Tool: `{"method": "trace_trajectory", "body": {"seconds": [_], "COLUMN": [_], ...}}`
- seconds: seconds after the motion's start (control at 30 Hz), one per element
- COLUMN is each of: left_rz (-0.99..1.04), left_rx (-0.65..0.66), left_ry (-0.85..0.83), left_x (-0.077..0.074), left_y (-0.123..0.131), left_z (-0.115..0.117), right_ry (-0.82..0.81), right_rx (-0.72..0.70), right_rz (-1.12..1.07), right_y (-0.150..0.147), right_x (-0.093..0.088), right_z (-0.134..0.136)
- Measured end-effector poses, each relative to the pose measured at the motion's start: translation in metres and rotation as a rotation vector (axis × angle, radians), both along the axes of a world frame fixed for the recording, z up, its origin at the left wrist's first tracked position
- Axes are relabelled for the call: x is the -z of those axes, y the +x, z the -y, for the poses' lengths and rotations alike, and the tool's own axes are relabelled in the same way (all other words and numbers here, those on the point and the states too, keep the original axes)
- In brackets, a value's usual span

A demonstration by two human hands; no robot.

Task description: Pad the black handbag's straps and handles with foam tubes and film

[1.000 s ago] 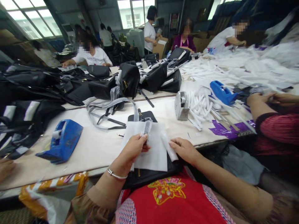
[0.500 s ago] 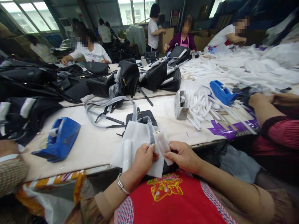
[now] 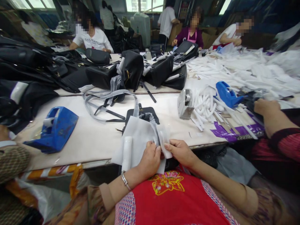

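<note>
Left hand (image 3: 150,158) nearer right hand (image 3: 181,152) gripping white roll (image 3: 164,143).

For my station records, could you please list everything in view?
Front bag: one, black, centre
Sheet: one, white, over front bag
Rolls: two, white, sheet's left and right
Wrapped strap: one, grey, between rolls
Tape dispensers: three (two blue, one grey), left and right
Other bags: several, black, left and centre
Strips: many, white, right
Film: one, purple, right
Near tabletop: one, cream, centre
Taped container: one, orange-white, lower left
Co-workers: several, mixed clothing, behind and beside
Windows: several, pale, top
Apron: one, red, bottom centre
Left hand: one, bare, at the strap
Right hand: one, bare, on right roll
</note>
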State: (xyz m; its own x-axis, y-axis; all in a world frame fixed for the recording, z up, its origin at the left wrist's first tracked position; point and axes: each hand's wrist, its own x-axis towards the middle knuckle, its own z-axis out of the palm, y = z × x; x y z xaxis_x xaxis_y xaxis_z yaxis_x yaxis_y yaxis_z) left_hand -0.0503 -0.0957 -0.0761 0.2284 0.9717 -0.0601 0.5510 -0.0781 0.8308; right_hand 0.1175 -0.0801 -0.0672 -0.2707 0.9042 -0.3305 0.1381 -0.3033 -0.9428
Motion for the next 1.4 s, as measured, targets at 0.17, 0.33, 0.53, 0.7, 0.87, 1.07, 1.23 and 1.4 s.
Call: {"method": "trace_trajectory", "body": {"seconds": [0.17, 0.33, 0.53, 0.7, 0.87, 1.07, 1.23, 1.4], "left_rz": [0.038, 0.149, 0.186, 0.126, 0.124, 0.117, 0.123, 0.111], "left_rx": [0.023, 0.087, 0.046, 0.008, 0.019, 0.036, 0.015, 0.045], "left_ry": [0.001, -0.046, -0.060, -0.020, -0.006, -0.006, 0.017, 0.070], "left_x": [-0.001, -0.006, -0.005, 0.001, 0.003, 0.005, -0.001, -0.002], "left_y": [-0.001, -0.003, 0.005, 0.014, 0.015, 0.014, 0.013, 0.015], "left_z": [0.000, 0.001, 0.003, 0.006, 0.008, 0.007, 0.006, 0.006], "right_ry": [0.091, 0.150, 0.242, 0.197, -0.060, -0.152, -0.241, -0.100], "right_rx": [-0.009, 0.017, 0.046, -0.029, -0.106, -0.073, -0.150, -0.137], "right_rz": [0.097, 0.206, 0.350, 0.373, 0.169, 0.094, -0.062, 0.082], "right_y": [-0.003, -0.004, -0.006, -0.004, 0.002, 0.004, 0.017, 0.025], "right_x": [-0.003, -0.003, -0.005, -0.007, -0.012, -0.012, -0.015, -0.022], "right_z": [0.004, 0.010, 0.012, 0.014, 0.013, 0.013, 0.007, -0.007]}}
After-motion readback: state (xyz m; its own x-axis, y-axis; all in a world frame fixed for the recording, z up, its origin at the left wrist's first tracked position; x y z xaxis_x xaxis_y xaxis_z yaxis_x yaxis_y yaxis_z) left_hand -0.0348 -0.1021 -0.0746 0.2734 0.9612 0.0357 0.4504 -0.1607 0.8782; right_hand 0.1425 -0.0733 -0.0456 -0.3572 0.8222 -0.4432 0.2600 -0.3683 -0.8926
